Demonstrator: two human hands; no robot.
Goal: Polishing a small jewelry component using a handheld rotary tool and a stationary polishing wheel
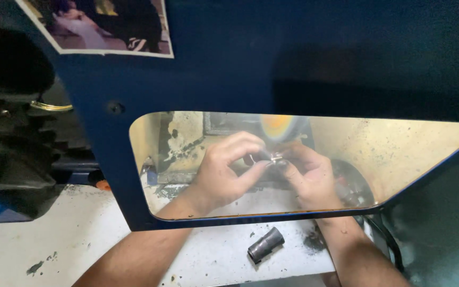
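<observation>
Both my hands reach behind a dark blue guard panel [293, 64] and show through its clear window [410, 154]. My left hand [224, 172] and my right hand [312, 178] pinch a small shiny metal piece [275, 157] between their fingertips. The piece sits just below a spinning yellow-orange wheel [276, 125]. Whether it touches the wheel I cannot tell.
A short dark metal cylinder [265, 245] lies on the stained white bench [65, 234] below the panel. A photo [107, 26] is stuck to the panel's upper left. Dark machinery [17, 143] stands at the left; a black cable [389, 242] hangs at the right.
</observation>
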